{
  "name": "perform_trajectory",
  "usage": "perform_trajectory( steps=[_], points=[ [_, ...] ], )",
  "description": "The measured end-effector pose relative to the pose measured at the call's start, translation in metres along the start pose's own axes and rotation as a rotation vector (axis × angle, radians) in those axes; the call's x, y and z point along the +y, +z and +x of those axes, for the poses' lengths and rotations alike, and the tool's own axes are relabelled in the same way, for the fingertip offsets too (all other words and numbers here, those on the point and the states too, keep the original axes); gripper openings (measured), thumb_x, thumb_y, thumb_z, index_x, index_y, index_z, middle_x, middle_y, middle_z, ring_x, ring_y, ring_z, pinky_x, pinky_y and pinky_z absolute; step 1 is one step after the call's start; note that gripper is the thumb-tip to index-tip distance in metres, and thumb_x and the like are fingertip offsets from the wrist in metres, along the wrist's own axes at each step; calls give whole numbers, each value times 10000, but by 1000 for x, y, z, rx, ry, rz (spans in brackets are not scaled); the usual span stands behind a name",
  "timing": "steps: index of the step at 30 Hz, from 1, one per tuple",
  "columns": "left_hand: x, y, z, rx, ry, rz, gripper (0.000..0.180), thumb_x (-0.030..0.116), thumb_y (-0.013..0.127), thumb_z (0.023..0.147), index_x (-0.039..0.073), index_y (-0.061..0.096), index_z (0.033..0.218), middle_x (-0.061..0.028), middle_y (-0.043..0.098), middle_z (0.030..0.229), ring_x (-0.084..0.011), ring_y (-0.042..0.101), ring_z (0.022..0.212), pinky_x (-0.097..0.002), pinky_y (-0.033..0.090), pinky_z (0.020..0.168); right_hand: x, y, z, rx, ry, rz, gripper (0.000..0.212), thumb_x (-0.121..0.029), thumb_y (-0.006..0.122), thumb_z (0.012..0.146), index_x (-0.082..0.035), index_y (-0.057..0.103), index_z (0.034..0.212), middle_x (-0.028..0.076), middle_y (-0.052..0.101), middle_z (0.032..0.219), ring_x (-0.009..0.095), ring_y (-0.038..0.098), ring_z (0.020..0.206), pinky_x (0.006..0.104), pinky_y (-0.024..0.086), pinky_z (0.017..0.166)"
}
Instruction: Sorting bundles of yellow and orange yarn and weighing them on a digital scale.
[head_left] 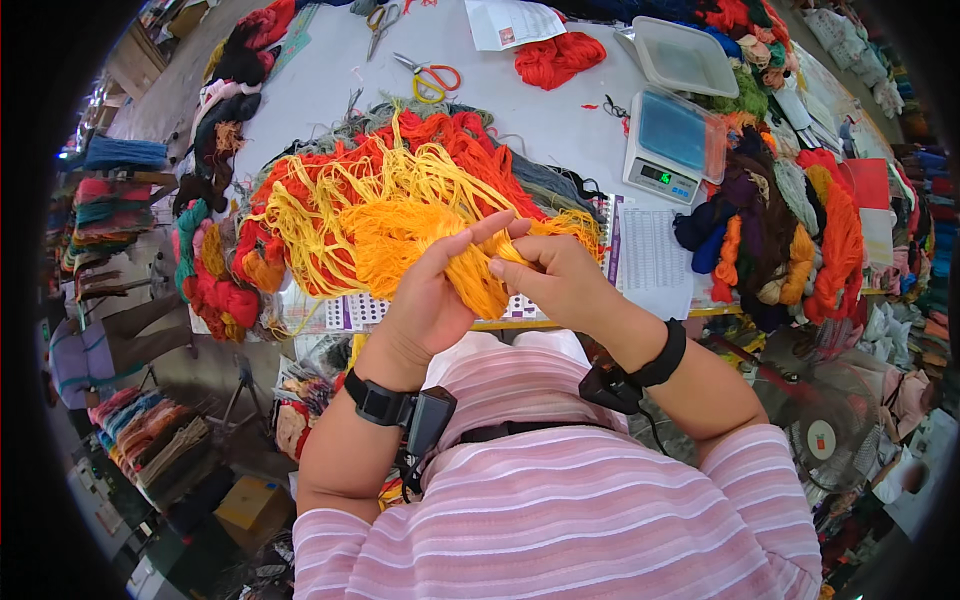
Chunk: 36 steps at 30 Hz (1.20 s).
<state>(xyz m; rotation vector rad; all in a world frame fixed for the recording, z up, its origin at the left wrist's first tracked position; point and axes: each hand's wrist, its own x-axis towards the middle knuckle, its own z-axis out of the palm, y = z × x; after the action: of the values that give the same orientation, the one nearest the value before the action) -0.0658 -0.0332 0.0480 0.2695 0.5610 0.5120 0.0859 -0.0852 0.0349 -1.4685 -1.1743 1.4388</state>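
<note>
Broadly, table: white table (320, 90) spread out in front of the person.
Yarn pile: loose red, yellow and grey yarn pile (330, 205) heaped along the table's near side.
Right edge: thick yarn bundles (835, 250) in orange, purple, blue and other colours.
Golden skein: golden skein (395, 245) at the front of the pile, its near end raised in both hands.
Scale: digital scale (646, 152) right of the pile, its display lit green.
Left hand: left hand (440, 275) grips the skein, fingers partly extended.
Right hand: right hand (562, 272) pinches its strands, fingers curled.
Scissors: red-and-yellow-handled scissors (418, 70) beyond the pile, blades apart.
</note>
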Motion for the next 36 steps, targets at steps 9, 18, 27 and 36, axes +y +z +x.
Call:
perform_trajectory(
  steps=[9, 18, 27, 36],
  points=[
    [6, -19, -13, 15, 50, 30, 410, 233, 386, 915, -37, 460, 1216, -70, 541, 953, -172, 534, 923, -320, 438, 839, 3, 10, -8, 40, -135, 9, 215, -169, 591, 827, 3, 559, 701, 49, 512, 646, 110, 463, 573, 286, 350, 515],
    [8, -16, -17, -16, 152, 265, 463, 37, 598, 786, -17, 455, 1222, -38, 536, 894, -140, 558, 814, -277, 452, 760, -11, 11, -16, -49, 94, 316, 172, -122, 563, 851, 34, 634, 834, 55, 624, 762, 89, 583, 680, 209, 472, 635],
    [7, -15, -16, -36, 84, 329, 530, 48, 633, 778, -6, 425, 1262, -26, 545, 833, -133, 576, 799, -275, 458, 744, -9, 12, -21, 54, 89, 297, 147, -112, 563, 820, 18, 626, 789, 35, 606, 668, 62, 550, 611, 203, 444, 557],
    [0, -18, -10, -90, 195, 308, 586, 24, 524, 726, -35, 377, 1290, 7, 466, 701, -127, 543, 727, -272, 447, 805, 1, 16, -20, 178, 91, 338, 161, -110, 541, 819, -10, 554, 693, -22, 462, 607, 32, 430, 580, 200, 371, 535]
  ],
)
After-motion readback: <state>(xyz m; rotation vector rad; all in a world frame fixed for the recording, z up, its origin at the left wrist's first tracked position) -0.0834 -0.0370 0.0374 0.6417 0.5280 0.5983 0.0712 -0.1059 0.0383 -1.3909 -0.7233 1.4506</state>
